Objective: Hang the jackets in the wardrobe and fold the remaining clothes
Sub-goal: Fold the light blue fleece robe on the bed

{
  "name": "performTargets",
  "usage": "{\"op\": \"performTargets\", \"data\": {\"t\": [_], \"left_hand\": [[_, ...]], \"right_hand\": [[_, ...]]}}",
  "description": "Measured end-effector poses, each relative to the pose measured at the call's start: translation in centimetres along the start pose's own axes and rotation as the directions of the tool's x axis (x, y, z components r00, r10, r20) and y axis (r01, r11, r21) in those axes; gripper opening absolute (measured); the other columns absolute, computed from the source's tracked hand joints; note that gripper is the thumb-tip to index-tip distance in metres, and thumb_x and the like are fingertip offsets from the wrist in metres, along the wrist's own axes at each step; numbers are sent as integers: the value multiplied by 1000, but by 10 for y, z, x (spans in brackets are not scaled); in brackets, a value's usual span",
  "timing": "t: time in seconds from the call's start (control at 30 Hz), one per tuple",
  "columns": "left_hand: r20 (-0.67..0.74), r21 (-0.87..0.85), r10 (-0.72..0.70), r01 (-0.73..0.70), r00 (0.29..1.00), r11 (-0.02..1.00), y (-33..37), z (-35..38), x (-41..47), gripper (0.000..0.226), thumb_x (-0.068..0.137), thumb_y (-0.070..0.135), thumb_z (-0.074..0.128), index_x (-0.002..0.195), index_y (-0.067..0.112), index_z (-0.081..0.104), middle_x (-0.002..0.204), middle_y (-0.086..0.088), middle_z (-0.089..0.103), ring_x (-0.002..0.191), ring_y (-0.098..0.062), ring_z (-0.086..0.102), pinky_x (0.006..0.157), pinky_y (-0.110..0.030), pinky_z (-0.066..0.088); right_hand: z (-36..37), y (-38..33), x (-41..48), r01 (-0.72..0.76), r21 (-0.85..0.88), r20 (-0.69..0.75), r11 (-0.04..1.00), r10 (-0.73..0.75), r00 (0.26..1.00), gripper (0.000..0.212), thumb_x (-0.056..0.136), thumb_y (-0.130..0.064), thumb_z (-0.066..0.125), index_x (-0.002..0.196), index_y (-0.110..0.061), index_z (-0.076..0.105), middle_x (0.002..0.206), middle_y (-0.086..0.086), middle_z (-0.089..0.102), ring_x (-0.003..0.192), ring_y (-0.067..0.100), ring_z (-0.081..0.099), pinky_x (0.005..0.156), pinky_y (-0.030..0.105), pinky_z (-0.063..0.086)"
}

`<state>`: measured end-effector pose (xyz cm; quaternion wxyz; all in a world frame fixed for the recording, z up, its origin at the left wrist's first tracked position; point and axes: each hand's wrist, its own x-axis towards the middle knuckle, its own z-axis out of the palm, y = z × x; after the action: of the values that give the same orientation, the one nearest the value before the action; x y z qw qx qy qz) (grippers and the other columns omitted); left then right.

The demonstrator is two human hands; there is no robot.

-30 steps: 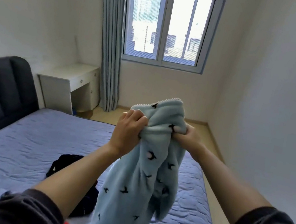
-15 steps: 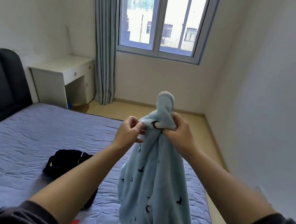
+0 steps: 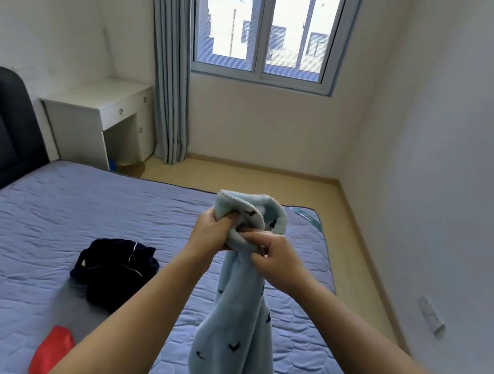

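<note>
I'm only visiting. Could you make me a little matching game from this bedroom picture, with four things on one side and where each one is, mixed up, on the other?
Things:
1. light blue garment
2. dark navy garment
3. red cloth
4. white desk

Places:
A. bunched up in the middle of the bed
B. beside the curtain
C. gripped by the left hand and right hand
D. on the bed, at the picture's bottom edge

Pairs: 1-C, 2-A, 3-D, 4-B
</note>
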<state>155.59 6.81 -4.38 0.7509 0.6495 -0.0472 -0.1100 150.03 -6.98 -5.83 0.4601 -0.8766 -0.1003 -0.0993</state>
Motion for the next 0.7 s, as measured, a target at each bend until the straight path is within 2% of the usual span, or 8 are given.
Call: {"op": "performTargets", "data": {"t": [0.1, 0.17, 0.27, 0.33, 0.4, 0.5, 0.6, 0.7], "left_hand": [[-86, -55, -3, -2, 996, 998, 0, -9, 2, 13, 95, 14, 53, 85, 12, 62, 83, -6, 67, 78, -18, 65, 62, -28, 55], [-115, -96, 14, -26, 993, 995, -1, -14, 1, 16, 96, 14, 51, 84, 14, 62, 82, -4, 67, 79, -16, 65, 63, -24, 52], [-97, -164, 13, -29, 995, 986, 1, -18, -3, 15, 97, 19, 52, 89, 14, 63, 81, -2, 71, 76, -13, 68, 59, -21, 53], [-47, -184, 5, -14, 999, 983, 5, -21, -4, 16, 96, 23, 53, 92, 12, 64, 79, -1, 73, 74, -13, 69, 58, -23, 54], [70, -185, 28, -15, 997, 983, 13, -23, -4, 17, 96, 23, 52, 94, 10, 64, 79, -2, 73, 74, -15, 70, 59, -25, 55], [248, -182, 68, -22, 966, 983, 25, -25, -5, 17, 95, 22, 51, 95, 10, 63, 79, -2, 74, 74, -15, 70, 62, -25, 55], [296, -200, 102, -43, 950, 979, 32, -27, -3, 16, 95, 22, 51, 97, 10, 62, 81, -3, 74, 74, -15, 71, 62, -25, 55], [252, -222, 88, -31, 964, 975, 31, -34, 0, 18, 94, 24, 53, 100, 11, 63, 86, -5, 74, 78, -17, 71, 64, -28, 56]], "right_hand": [[3, 3, -9, -31, 114, 32, 993, 27, 999, 50, 76, 13, 48, 105, -22, 71, 107, -14, 66, 93, -13, 59, 77, 8, 45], [0, 11, -13, -68, 178, -10, 982, 71, 997, 51, 74, 18, 44, 91, -21, 73, 98, -13, 69, 95, 0, 63, 80, 12, 48], [-5, 27, -12, -221, 82, -92, 972, 228, 969, 40, 76, 13, 45, 77, -19, 70, 85, 4, 71, 81, 25, 63, 78, 35, 53], [-7, 35, -9, -371, 31, -106, 928, 372, 922, 29, 80, 5, 50, 83, -19, 65, 91, 6, 68, 83, 23, 61, 75, 38, 51], [-7, 39, -8, -451, 98, -95, 887, 460, 883, 24, 84, -2, 58, 102, -17, 59, 104, 3, 64, 92, 16, 59, 74, 29, 49], [-10, 36, -11, -417, 267, 24, 869, 427, 904, 35, 81, -7, 72, 110, -18, 56, 108, -2, 61, 96, 8, 57, 69, 15, 49], [-13, 32, -13, -369, 435, 194, 821, 315, 929, 34, 82, 0, 68, 110, -16, 59, 111, 1, 63, 105, 14, 59, 81, 23, 54], [-12, 29, -14, -349, 452, 240, 821, 264, 934, 28, 84, 2, 64, 109, -11, 61, 109, 5, 67, 105, 18, 62, 85, 25, 54]]}}
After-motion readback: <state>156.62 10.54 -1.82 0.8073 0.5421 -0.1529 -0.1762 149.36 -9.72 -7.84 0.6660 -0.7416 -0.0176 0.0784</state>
